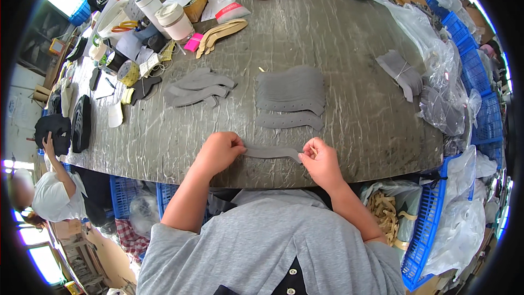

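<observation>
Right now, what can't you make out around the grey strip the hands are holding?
- Head view: both ends of the grey strip are covered by the left hand and right hand.
- Fingertip grip: hidden by curled fingers.
- Holes in the stacked grey pieces: too small to count.

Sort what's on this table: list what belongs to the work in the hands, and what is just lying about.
In the work:
- grey strip, pinched by left hand and right hand
- stack of grey pieces just beyond
- curved grey pieces

Lying about:
- tape rolls
- tan soles
- pink block
- plastic bags
- blue crates
</observation>
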The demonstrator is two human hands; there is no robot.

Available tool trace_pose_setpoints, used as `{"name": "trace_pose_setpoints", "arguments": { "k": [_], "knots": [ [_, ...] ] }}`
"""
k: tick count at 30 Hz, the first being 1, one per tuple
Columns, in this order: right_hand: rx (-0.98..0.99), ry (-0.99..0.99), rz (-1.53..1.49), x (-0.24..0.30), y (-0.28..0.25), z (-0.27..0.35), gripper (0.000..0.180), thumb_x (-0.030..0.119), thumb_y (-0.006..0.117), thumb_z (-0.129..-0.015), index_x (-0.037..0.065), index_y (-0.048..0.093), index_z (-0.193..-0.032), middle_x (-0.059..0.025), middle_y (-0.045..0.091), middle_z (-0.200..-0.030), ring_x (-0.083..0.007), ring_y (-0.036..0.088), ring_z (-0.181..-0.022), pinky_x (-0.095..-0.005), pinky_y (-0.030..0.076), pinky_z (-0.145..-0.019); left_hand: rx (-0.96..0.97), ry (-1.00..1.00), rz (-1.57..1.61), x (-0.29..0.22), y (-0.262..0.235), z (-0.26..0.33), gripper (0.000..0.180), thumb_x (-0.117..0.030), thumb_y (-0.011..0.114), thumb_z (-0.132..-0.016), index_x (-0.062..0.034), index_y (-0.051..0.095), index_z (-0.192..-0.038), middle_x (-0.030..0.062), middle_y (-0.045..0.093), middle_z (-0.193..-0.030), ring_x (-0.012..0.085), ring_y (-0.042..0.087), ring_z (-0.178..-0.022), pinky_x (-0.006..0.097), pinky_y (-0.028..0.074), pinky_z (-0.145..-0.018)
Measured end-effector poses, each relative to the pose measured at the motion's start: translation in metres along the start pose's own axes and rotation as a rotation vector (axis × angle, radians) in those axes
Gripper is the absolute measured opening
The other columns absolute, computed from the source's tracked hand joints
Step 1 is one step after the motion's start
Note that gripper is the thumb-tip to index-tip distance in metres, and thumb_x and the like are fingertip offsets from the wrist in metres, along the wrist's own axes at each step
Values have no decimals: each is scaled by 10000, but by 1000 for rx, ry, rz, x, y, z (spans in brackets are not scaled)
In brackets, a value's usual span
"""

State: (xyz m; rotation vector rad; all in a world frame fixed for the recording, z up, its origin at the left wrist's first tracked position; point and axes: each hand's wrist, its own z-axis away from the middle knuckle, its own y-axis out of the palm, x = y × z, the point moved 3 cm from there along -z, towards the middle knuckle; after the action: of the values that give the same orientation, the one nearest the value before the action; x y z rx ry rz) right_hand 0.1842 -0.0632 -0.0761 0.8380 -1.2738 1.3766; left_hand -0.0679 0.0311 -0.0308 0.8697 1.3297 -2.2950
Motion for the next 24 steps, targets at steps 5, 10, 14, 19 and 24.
{"name": "trace_pose_setpoints", "arguments": {
  "k": [5, 10, 14, 19, 24],
  "knots": [
    [-7, -33, 58, 2, 2, 1, 145, -13, 678, -838, 15, 537, -860, 26, 528, -735, -29, 451, -665, -219, 397, -570, -4, 25, 7, 6, 3, -3, 157, -129, 730, -780, 4, 695, -855, 105, 640, -666, 176, 586, -612, 330, 475, -602],
    [-16, -62, 80, 3, 3, 1, 142, -13, 673, -840, 12, 533, -837, 17, 534, -704, -31, 452, -641, -225, 396, -556, 24, 21, -30, 6, 3, -5, 187, -180, 707, -796, -13, 699, -879, 187, 684, -803, 346, 660, -768, 406, 508, -704],
    [-28, -175, 225, 4, 3, 0, 140, -21, 684, -813, 17, 557, -857, -21, 555, -720, -75, 501, -621, -261, 425, -546, 28, 32, -42, 6, 3, -6, 184, -179, 704, -795, -15, 700, -878, 192, 685, -818, 358, 659, -785, 414, 511, -715],
    [-105, -456, 674, 25, 13, 14, 184, 51, 661, -816, 140, 692, -974, -78, 506, -820, -272, 576, -654, -379, 480, -540, -32, 107, -110, 11, 10, -8, 177, -166, 723, -779, -6, 695, -849, 158, 677, -739, 281, 654, -679, 366, 505, -650],
    [-5, -522, 938, 24, 14, 19, 350, 86, 618, -830, 261, 725, -1114, -73, 489, -842, -236, 587, -703, -372, 489, -541, -35, 74, -186, 5, 10, -8, 157, -159, 721, -779, -17, 692, -837, 154, 672, -736, 290, 650, -672, 373, 502, -639]
  ]
}}
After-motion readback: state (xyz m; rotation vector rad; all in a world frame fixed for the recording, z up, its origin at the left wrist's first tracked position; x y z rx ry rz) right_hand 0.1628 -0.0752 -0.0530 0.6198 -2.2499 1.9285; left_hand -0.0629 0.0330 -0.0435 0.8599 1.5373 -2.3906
